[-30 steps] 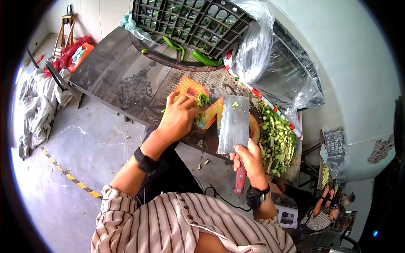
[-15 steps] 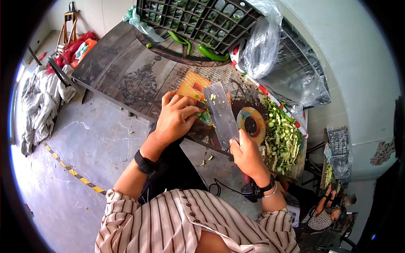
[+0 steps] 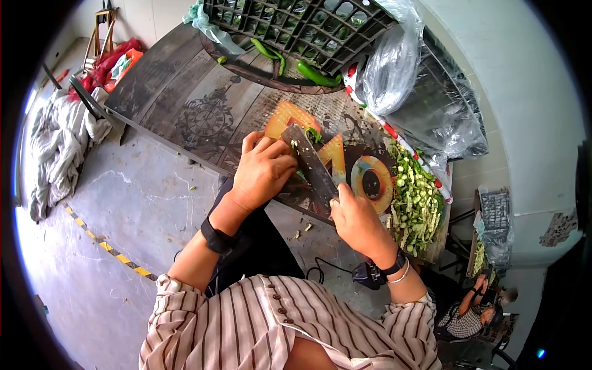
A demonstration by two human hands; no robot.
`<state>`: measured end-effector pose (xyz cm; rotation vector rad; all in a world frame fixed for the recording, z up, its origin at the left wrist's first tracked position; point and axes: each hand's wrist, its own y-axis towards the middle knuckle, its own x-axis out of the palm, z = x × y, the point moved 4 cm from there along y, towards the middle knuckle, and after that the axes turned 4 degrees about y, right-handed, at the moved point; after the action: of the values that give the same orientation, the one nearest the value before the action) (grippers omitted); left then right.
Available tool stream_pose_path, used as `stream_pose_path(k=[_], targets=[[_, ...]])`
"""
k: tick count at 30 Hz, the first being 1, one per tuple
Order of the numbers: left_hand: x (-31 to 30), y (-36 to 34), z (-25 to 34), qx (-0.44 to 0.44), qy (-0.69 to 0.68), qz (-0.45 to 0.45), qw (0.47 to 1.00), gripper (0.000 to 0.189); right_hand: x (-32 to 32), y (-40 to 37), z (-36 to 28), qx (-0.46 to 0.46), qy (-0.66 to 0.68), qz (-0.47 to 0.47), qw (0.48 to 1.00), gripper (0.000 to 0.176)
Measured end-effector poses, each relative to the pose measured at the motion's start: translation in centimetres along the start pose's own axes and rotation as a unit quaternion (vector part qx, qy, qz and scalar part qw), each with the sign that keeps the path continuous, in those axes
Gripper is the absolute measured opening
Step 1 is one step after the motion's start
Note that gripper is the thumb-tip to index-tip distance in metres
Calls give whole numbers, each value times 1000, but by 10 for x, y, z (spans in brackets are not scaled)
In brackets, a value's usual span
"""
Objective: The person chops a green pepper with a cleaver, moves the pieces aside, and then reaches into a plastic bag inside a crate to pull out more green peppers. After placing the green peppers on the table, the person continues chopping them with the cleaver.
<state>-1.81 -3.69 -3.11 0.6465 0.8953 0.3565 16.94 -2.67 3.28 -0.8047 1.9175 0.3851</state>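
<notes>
My right hand [image 3: 357, 221] grips the handle of a wide cleaver [image 3: 311, 165], its blade tilted up on edge and dotted with green bits. Against the blade's far end, the curled fingers of my left hand [image 3: 264, 169] press down on something largely hidden beneath them, with a bit of green showing. Cut green pieces [image 3: 313, 134] lie just beyond the blade. A heap of chopped green peppers [image 3: 412, 200] covers the table's right end. Whole green peppers [image 3: 316, 74] rest near the far edge of the patterned table [image 3: 166, 92].
A black crate [image 3: 296, 31] of green produce stands at the far side, with clear plastic wrapping [image 3: 394, 80] beside it. Pale cloth [image 3: 58, 148] lies on the floor at the left. Another person [image 3: 468, 311] sits at the lower right.
The cleaver blade has turned from nearly flat to more on edge and come closer to my left fingers. Green pieces now show beyond the blade.
</notes>
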Motion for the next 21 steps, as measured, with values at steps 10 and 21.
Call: stream_pose_path(k=[10, 21], targets=[[1, 2, 2, -1, 32, -15, 999, 7, 1, 36, 6, -55, -20, -7, 998, 17], [4, 3, 4, -8, 15, 22, 1000, 8, 4, -9, 58, 166, 381, 116, 902, 12]])
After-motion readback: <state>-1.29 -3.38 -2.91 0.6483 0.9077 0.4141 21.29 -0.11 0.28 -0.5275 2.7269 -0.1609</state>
